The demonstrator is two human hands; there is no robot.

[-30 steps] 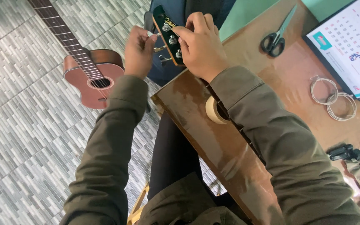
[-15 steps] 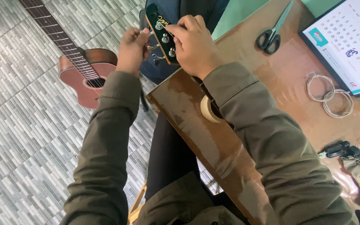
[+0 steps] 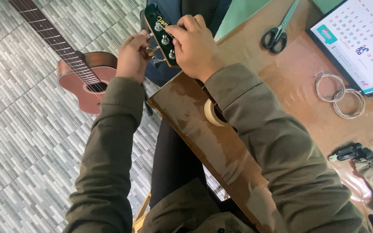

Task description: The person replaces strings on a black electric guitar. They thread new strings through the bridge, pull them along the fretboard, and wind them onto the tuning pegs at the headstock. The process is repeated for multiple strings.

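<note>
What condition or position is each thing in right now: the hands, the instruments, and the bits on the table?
Left hand: gripping a tuning peg.
Right hand: clasping the headstock.
Small guitar: lying flat on the floor.
Scissors: closed, on the table.
Strings: coiled.
Tape roll: partly hidden by a sleeve.

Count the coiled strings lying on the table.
2. One coiled string lies below the calendar's left corner; the other coiled string sits just right of it, overlapping slightly. More could be hidden under the sleeve.
</note>
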